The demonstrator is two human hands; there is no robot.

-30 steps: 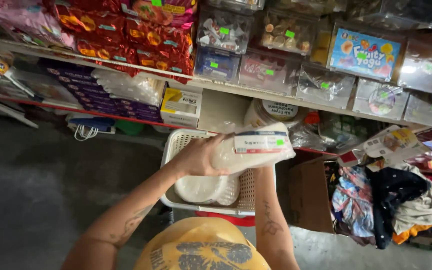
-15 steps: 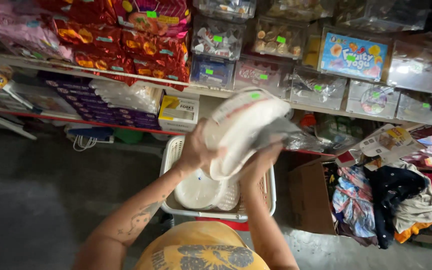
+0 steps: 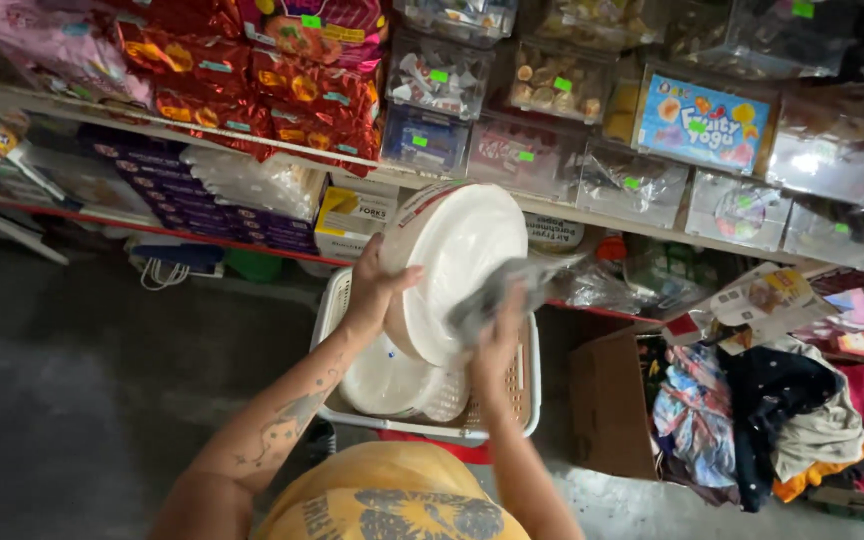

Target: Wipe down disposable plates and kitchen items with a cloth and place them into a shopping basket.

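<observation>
Head view: your left hand (image 3: 377, 285) grips the rim of the plate pack (image 3: 457, 265), fingers curled round its back edge, tilting it so its flat face turns toward you. Your right hand (image 3: 497, 340) presses a grey cloth (image 3: 497, 290) against that face, fingers closed on the cloth. The pack is raised above the basket (image 3: 512, 395), where more plates (image 3: 392, 380) lie, below the shelf (image 3: 652, 222). Further right, a box (image 3: 607, 410) sits beside a heap of clothes (image 3: 782, 420).

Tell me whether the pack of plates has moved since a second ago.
Yes. The pack of white plates has been tipped upright and lifted higher above the basket, toward the shelves.
</observation>
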